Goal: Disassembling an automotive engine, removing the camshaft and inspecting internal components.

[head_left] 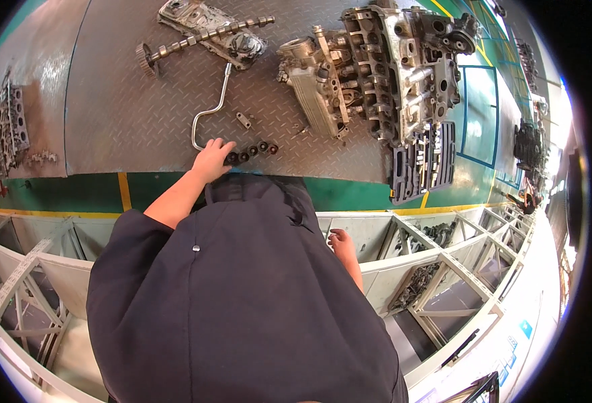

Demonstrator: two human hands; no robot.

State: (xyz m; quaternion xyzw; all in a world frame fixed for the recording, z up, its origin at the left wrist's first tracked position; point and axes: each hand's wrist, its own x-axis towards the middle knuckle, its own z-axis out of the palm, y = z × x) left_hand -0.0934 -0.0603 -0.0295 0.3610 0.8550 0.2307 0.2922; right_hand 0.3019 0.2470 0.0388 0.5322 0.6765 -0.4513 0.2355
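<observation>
My left hand (213, 160) reaches over the near edge of the metal table. Its fingers are apart around the left end of a row of small black round parts (254, 152); whether they touch the first one I cannot tell. Just beyond this hand lies a bent silver metal rod (210, 111), its near end partly hidden by the fingers. A small flat metal piece with holes (243, 120) rests beyond the row. My right hand (340, 240) hangs low beside my body, away from the table, its fingers loosely bent and apart with nothing visible in them.
An engine block (403, 74) stands at the right, a finned metal housing (313, 101) beside it. A socket tray (422, 164) overhangs the near edge. A camshaft (209, 33) lies across a dirty metal cover (242, 47). More engine parts (11, 121) sit far left.
</observation>
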